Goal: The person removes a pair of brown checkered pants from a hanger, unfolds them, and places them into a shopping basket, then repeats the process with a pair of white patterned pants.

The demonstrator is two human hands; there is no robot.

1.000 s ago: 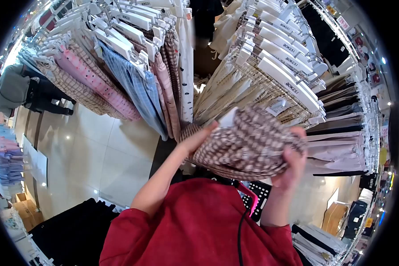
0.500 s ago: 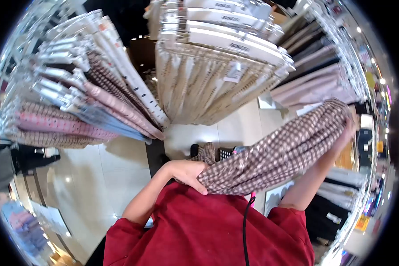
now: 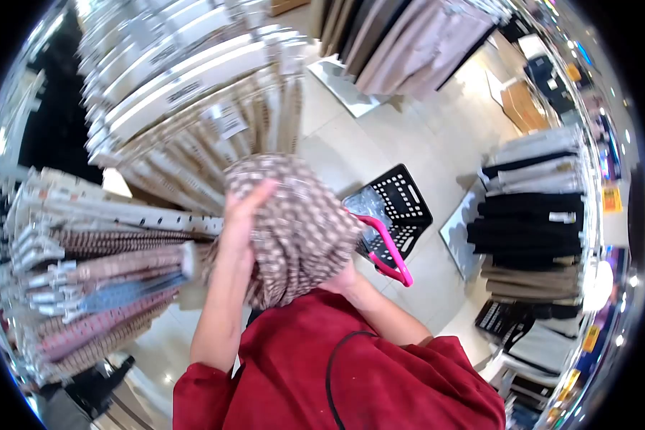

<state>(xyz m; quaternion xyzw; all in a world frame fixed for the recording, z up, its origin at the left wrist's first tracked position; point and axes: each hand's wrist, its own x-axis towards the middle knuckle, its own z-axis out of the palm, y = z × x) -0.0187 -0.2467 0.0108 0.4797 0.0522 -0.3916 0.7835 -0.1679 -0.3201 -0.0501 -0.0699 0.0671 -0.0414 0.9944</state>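
Note:
A brown and white checked garment (image 3: 294, 229) is bunched up in front of my chest, a little blurred. My left hand (image 3: 245, 215) holds its left side, with the thumb lying over the cloth. At the lower right of the bundle is my right hand (image 3: 342, 278), its fingers hidden behind or under the fabric. Just beyond the garment, a black basket (image 3: 406, 197) with a pink handle (image 3: 388, 247) stands on the floor and has clear plastic packages in it.
Beige striped garments (image 3: 186, 136) hang on hangers at the upper left, patterned ones (image 3: 115, 287) at the left. Pink trousers (image 3: 423, 43) hang at the top. Dark trousers (image 3: 527, 226) line the right-hand rack. A person in dark clothing (image 3: 93, 390) is at the lower left.
The view has turned to the right. The checked garment, stretched out between my hands before, is now gathered into a bundle, and my hands are closer together. The basket has come into fuller view.

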